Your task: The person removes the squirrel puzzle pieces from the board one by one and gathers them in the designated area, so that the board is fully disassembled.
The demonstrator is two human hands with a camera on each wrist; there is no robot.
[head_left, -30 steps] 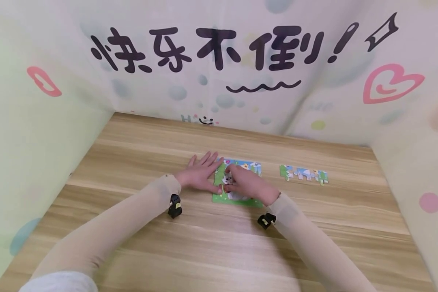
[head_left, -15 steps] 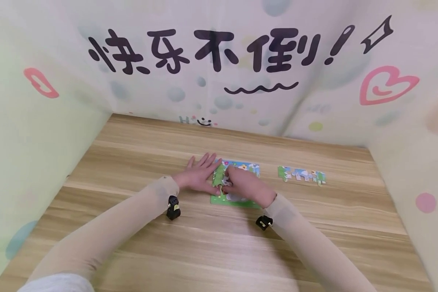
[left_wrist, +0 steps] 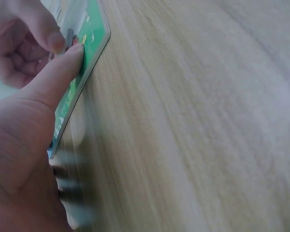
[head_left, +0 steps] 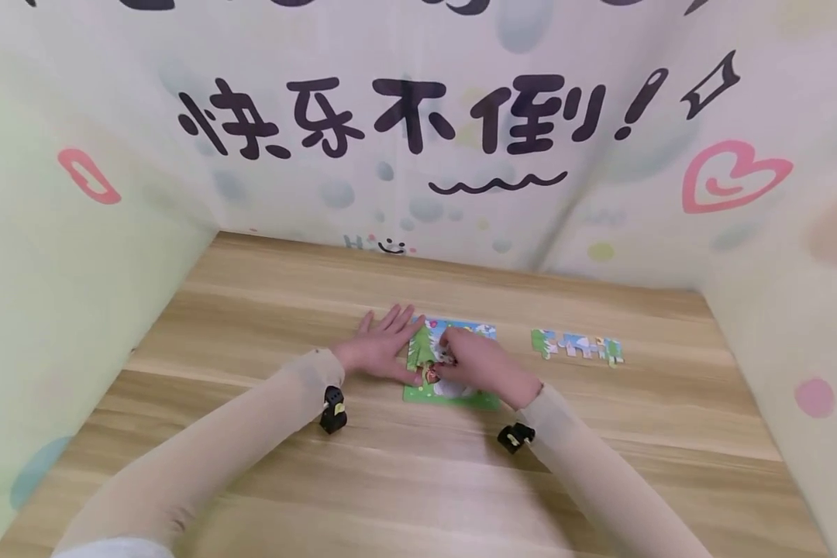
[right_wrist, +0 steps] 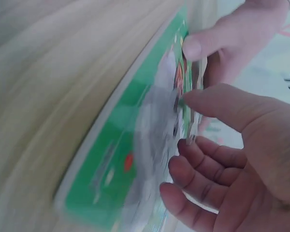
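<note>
Lying in the puzzle board (head_left: 488, 401): picture pieces (head_left: 421, 347); left grip (head_left: 378, 353) spread, right grip (head_left: 487, 366) pinching a piece (right_wrist: 191, 129).

Tally at the table (head_left: 390, 488)

Grips: two, left grip (head_left: 382, 350) and right grip (head_left: 487, 366). Puzzle board (head_left: 425, 395): one. Loose puzzle pieces (head_left: 576, 346): three made out in the row, another at the right fingertips; row too small to be sure. Black wrist devices (head_left: 333, 411): two. Beige sleeves (head_left: 251, 434): two. Backdrop (head_left: 307, 201): four big characters (head_left: 413, 116) in full, one exclamation mark (head_left: 645, 97), one wavy line (head_left: 498, 186), one small smiley (head_left: 391, 249).
</note>
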